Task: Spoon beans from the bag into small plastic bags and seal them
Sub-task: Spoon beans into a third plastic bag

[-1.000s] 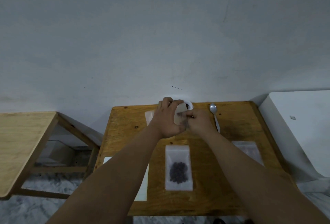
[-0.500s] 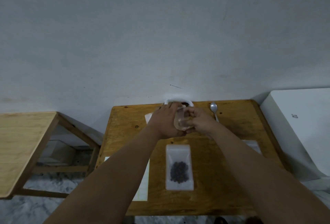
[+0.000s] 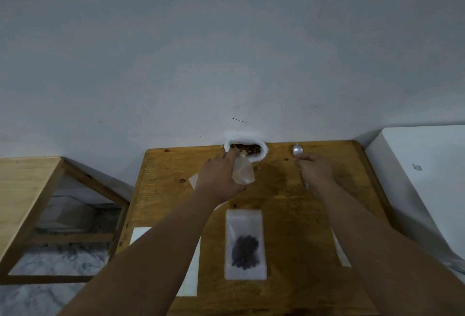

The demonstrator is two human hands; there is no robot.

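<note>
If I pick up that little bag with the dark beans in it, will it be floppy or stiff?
Probably floppy: the filled small bag is thin, see-through plastic lying flat on the wooden table. Its beans sit heaped at one end, so that end would likely sag and swing. It looks light, holding only a small clump.

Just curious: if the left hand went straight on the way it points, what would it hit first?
Probably the open bag of beans, just beyond the left hand; depth is unclear.
</note>
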